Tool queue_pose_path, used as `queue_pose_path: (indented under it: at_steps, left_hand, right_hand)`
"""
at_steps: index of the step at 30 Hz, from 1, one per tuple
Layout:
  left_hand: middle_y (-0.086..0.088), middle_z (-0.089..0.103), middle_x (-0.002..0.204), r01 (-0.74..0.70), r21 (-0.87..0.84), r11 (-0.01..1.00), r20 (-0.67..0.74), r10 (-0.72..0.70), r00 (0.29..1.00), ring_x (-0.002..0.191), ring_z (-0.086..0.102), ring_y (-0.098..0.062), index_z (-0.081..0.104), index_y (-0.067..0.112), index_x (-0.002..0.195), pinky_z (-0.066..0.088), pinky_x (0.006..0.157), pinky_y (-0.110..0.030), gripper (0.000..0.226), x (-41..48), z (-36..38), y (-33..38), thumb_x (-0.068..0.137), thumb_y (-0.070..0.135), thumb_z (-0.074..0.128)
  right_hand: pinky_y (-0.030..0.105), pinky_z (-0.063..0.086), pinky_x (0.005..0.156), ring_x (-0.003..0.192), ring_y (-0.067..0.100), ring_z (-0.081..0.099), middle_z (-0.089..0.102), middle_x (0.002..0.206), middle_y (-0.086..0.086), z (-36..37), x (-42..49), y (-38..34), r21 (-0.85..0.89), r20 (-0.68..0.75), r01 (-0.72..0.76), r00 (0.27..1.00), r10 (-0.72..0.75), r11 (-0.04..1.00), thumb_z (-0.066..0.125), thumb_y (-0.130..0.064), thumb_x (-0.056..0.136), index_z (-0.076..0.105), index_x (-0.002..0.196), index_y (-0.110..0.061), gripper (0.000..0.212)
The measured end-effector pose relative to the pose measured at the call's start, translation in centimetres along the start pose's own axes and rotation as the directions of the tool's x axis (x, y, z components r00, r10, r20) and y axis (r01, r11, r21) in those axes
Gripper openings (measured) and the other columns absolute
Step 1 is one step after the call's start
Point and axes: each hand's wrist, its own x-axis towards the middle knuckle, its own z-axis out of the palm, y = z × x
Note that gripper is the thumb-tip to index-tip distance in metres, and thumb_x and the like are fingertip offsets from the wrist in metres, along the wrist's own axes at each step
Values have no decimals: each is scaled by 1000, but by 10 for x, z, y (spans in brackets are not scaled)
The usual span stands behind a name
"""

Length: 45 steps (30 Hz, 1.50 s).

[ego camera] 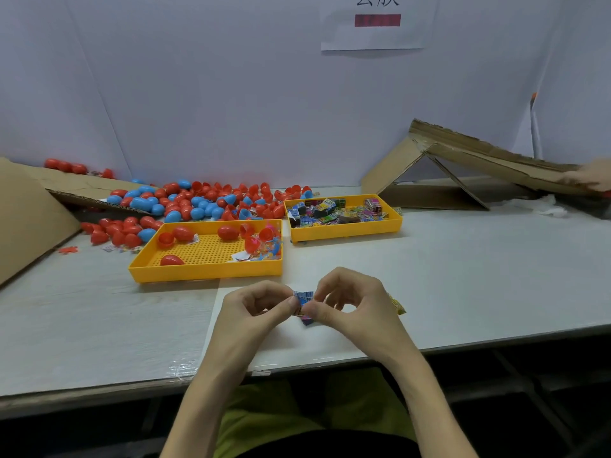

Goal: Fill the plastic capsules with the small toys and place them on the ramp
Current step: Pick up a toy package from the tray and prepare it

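My left hand (253,309) and my right hand (352,300) meet above the table's front edge, and both pinch one small blue and purple toy packet (305,302) between thumb and fingers. A yellow packet (397,305) pokes out behind my right hand. Just beyond stands a yellow tray (205,271) with several red capsules and loose toys. A second yellow tray (344,228) at centre right is full of small toy packets. Red and blue capsules (198,201) lie heaped at the back left. The cardboard ramp (479,157) slopes at the back right.
A cardboard sheet (29,206) leans at the far left with red capsules behind it. Another person's hand (591,176) rests on the ramp's right end. A white partition with a paper sign (377,21) closes off the back. White crumpled material (545,204) lies under the ramp.
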Motion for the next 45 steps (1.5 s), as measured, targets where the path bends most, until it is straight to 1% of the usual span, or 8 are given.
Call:
queue_pose_path:
  at_steps: [10,14,21,24,26,30,40,45]
  left_hand:
    - [-2,70,73,21,-18,1000,35,-20,999,69,61,-9,76,19,79,50,67,-18,12,-2,-1,5,81,31,74]
    - [-2,71,76,-49,94,994,-3,50,999,72,65,-12,73,24,78,51,66,-18,5,-6,4,7,81,27,75]
    - [1,67,71,-99,155,983,-107,117,987,67,62,-18,69,19,75,50,61,-23,15,-7,10,4,82,9,79]
    - [5,66,70,-134,175,975,-146,161,976,63,62,-11,66,16,78,50,60,-18,17,-9,11,3,84,5,76]
    - [5,67,69,-155,199,968,-143,185,972,61,63,-10,62,17,80,49,59,-16,18,-10,14,3,86,4,74]
    - [8,70,70,-166,279,946,-141,212,967,64,69,-13,57,22,84,52,60,-16,23,-11,18,1,89,5,72]
    - [9,68,69,-176,403,898,-73,223,972,70,69,-12,57,30,89,56,67,-24,28,-12,22,0,88,6,72]
    - [13,69,70,-170,369,914,-99,221,970,69,69,-11,61,24,88,52,64,-16,22,-12,20,2,89,5,71]
  right_hand:
    - [51,59,83,83,31,74,74,86,12,-2,-4,-1,274,41,-91,996,83,957,79,-15,81,73,85,-12,7]
    - [35,58,76,79,14,65,66,83,-8,-1,-5,-2,190,58,-45,998,34,981,80,-15,79,75,80,-19,7]
    - [23,49,71,77,13,58,63,86,-11,1,-5,-4,84,129,-32,991,21,996,79,-14,83,73,74,-39,27]
    - [25,51,72,80,14,61,64,86,-9,5,-3,-7,59,125,-88,989,80,994,73,-37,84,75,77,-28,12]
    - [26,51,71,79,14,61,64,86,-7,8,-3,-6,-1,88,-99,991,98,995,68,-44,82,75,80,-15,30]
    - [24,55,68,78,10,60,61,88,-8,10,-3,-4,-36,-26,-44,999,43,998,76,-20,85,73,80,-22,6]
    - [13,45,63,69,6,59,66,78,-14,7,-8,-9,97,-42,70,997,-67,993,79,-13,80,72,72,-38,27]
    - [20,52,67,76,12,66,70,81,-11,7,-10,-10,66,-18,44,999,-43,997,78,-11,83,74,75,-26,18]
